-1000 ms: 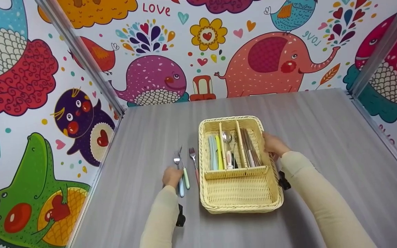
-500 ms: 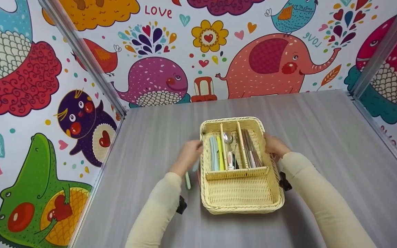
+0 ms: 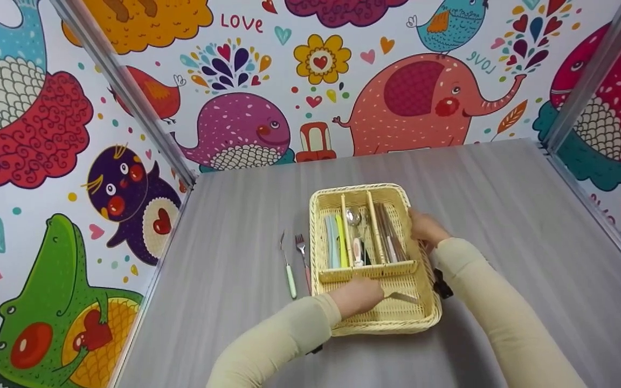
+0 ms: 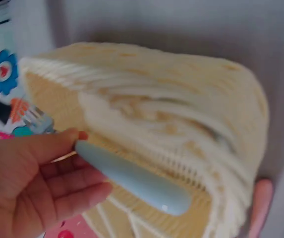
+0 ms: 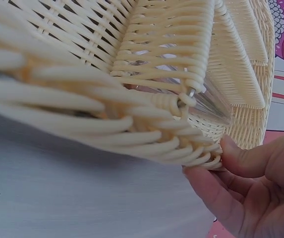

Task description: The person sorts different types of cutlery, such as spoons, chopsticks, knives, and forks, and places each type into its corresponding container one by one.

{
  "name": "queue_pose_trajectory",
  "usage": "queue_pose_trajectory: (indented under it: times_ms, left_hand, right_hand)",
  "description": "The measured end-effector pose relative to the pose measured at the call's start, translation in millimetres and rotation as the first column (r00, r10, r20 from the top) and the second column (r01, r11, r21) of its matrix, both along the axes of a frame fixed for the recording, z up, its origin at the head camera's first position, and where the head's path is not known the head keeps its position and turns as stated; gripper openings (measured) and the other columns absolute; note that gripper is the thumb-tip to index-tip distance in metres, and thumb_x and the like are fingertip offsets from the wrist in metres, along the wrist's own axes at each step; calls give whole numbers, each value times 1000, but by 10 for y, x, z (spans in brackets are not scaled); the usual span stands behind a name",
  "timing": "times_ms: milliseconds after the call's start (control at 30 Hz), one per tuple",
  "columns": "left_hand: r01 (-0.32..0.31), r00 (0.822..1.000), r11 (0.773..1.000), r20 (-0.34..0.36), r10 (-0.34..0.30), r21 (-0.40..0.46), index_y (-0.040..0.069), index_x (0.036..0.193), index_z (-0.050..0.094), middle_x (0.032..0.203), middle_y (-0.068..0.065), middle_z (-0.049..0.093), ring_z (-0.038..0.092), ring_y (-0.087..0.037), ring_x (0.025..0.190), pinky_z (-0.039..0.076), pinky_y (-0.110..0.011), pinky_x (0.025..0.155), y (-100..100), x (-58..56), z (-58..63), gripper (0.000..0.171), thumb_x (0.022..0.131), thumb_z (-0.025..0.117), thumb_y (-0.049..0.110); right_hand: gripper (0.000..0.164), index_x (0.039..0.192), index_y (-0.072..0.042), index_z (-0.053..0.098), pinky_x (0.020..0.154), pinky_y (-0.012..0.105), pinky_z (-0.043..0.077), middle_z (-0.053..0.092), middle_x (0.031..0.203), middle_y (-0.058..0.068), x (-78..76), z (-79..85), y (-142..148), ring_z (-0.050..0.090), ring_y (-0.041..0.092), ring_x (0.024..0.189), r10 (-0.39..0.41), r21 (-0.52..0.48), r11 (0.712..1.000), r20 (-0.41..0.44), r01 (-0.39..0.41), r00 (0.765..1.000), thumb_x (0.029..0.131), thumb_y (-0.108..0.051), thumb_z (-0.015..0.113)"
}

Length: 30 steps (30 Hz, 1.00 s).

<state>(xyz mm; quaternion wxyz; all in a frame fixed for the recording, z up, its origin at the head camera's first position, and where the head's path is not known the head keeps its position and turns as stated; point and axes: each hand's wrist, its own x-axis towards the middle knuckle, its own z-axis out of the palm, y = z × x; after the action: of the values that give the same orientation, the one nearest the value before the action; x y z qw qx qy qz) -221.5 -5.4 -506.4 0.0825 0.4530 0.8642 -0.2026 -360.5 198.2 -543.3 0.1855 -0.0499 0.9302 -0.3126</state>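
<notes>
A fork (image 4: pixel 132 176) with a light blue handle is pinched between the thumb and fingers of my left hand (image 3: pixel 358 297). In the head view, that hand is over the wide front compartment of a cream wicker cutlery basket (image 3: pixel 378 327). The fork's metal end points right, and my fingers hide most of its handle. My right hand (image 3: pixel 430 229) grips the basket's right rim, thumb on top and fingers beneath, as the right wrist view shows. Left of the basket lie a fork (image 3: pixel 301 245) with a red handle, partly hidden, and a thin metal utensil (image 3: pixel 290 280) with a light green handle.
Light blue and yellow handles (image 3: pixel 337 242) fill the basket's left compartment. Spoons (image 3: pixel 353 216) lie in the middle one, long thin brown and silvery utensils (image 3: pixel 388 231) in the right. The grey table (image 3: pixel 224 231) meets printed wall panels behind and at the sides.
The left hand has picked up the blue-handled fork from the table beside the basket and carried it right, over the front compartment. The right hand has stayed on the rim.
</notes>
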Motion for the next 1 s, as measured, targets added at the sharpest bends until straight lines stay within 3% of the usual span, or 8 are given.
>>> queue_pose_trajectory:
  times_ms: [67, 200, 267, 367, 400, 567, 867, 1000]
  left_hand:
    - [6, 1000, 998, -18, -7, -62, 19, 76, 67, 78, 7, 65, 53, -4, 59, 46, -18, 52, 40, -39, -201, 21, 90, 53, 11]
    - [38, 999, 993, -2, -39, -112, 22, 74, 66, 75, 8, 64, 54, -4, 59, 46, -20, 50, 114, -181, -682, 24, 90, 52, 11]
    - [50, 999, 992, 16, -48, -114, 22, 75, 66, 76, 8, 64, 53, -4, 59, 46, -20, 50, 125, -187, -763, 24, 90, 51, 12]
    - [72, 997, 993, 23, -70, -92, 22, 73, 66, 73, 8, 64, 52, -3, 56, 45, -19, 48, 113, -106, -644, 21, 89, 54, 15]
    - [62, 998, 992, 31, -59, -107, 21, 76, 67, 77, 8, 66, 55, -3, 60, 47, -19, 52, 119, -49, -533, 18, 89, 55, 16]
    - [96, 995, 994, 25, -94, -56, 20, 72, 65, 74, 8, 64, 52, -3, 57, 46, -17, 52, 70, 45, -338, 18, 88, 57, 16]
    - [31, 984, 1000, 175, -30, -3, 15, 72, 66, 76, 3, 66, 54, -5, 59, 48, -19, 57, 34, -32, -352, 23, 91, 53, 17]
    - [63, 988, 998, 141, -65, 21, 16, 78, 66, 79, 4, 66, 59, -6, 66, 48, -19, 60, 9, -26, -343, 18, 91, 54, 17]
  right_hand:
    - [75, 145, 2, 7, 57, 46, 53, 30, 132, 40, 184, 290, -102, 53, 45, 97, -53, -38, 998, 89, 57, 995, 80, 13, 43]
    - [74, 144, 2, 8, 48, 44, 52, 31, 128, 42, 232, 323, -120, 55, 48, 93, -59, -67, 996, 86, 65, 995, 79, 14, 41]
    - [72, 143, 4, 14, 49, 44, 52, 35, 124, 44, 234, 316, -130, 54, 48, 95, -36, -44, 998, 34, 37, 999, 77, 14, 43]
    - [69, 140, 8, 19, 50, 45, 52, 38, 121, 44, 241, 319, -136, 48, 49, 103, -24, -23, 999, -10, 24, 1000, 76, 15, 44]
    - [69, 140, 8, 19, 51, 46, 52, 37, 121, 45, 242, 321, -136, 47, 50, 104, -27, -29, 999, -5, 26, 1000, 76, 15, 44]
    - [72, 143, 4, 11, 49, 46, 52, 28, 128, 45, 251, 354, -138, 44, 52, 108, -63, -65, 996, 59, 67, 996, 78, 14, 41]
    - [72, 143, 4, 11, 49, 45, 52, 31, 126, 45, 252, 363, -135, 49, 51, 102, -59, -66, 996, 59, 63, 997, 78, 14, 42]
    - [75, 142, 3, 14, 50, 48, 51, 34, 124, 44, 179, 261, -100, 48, 50, 103, -60, -77, 995, 43, 63, 997, 75, 14, 45]
